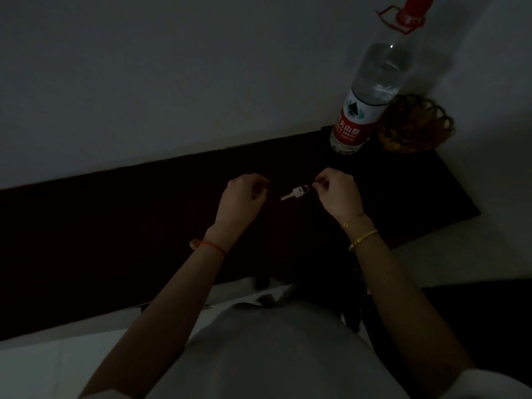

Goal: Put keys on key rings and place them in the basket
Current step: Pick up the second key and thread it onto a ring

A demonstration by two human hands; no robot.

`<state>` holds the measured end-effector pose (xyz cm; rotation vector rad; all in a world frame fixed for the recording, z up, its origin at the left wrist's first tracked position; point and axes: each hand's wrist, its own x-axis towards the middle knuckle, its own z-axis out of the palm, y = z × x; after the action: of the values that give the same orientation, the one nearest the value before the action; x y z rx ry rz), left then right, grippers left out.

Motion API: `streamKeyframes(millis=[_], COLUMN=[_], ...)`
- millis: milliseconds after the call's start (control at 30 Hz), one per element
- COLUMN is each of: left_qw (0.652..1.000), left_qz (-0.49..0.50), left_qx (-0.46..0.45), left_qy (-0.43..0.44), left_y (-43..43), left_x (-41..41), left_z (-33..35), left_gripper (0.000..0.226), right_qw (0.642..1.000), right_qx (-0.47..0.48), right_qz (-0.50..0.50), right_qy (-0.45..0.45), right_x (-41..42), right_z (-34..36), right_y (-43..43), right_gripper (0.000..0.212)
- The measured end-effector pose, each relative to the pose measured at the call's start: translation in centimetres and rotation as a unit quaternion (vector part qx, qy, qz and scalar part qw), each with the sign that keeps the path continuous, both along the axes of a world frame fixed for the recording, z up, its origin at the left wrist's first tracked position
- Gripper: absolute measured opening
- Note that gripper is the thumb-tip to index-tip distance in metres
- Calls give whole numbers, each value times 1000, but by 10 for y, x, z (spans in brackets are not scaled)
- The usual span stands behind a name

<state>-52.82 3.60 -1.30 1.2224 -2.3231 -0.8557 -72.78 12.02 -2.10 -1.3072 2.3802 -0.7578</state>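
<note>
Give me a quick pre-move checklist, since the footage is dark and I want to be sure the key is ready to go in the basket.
1. Key on the key ring: looks threaded, ok.
2. Right hand holding the ring: fingertips are at its edge, but the grip itself, cannot tell.
3. Left hand free: curled, apart from the key; whether it holds anything, cannot tell.
4. Basket reachable: at the far right of the dark table, ok.
5. Path clear: the water bottle stands right beside the basket, not ok.
</note>
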Motion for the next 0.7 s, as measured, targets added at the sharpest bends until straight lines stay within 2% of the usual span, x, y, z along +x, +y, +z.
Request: streamKeyframes(millis=[133, 500, 700], left_qw=[999, 992, 989], left_qz=[-27, -60, -56], left_qx=[31, 37, 42], left_qy=[-15, -105, -129], left_y=[0, -1, -3], left_x=[-16, -53, -67], left_z=[-7, -36, -35], left_gripper=[25, 20, 18], right_qw=[999, 995, 993], right_qx=[36, 94, 99], right_qz=[-18, -25, -32], right_qy=[1, -32, -62], right_x=[2, -3, -12], right_z=[-6, -23, -28], right_y=[-5, -21, -29], right_gripper=[19, 31, 25])
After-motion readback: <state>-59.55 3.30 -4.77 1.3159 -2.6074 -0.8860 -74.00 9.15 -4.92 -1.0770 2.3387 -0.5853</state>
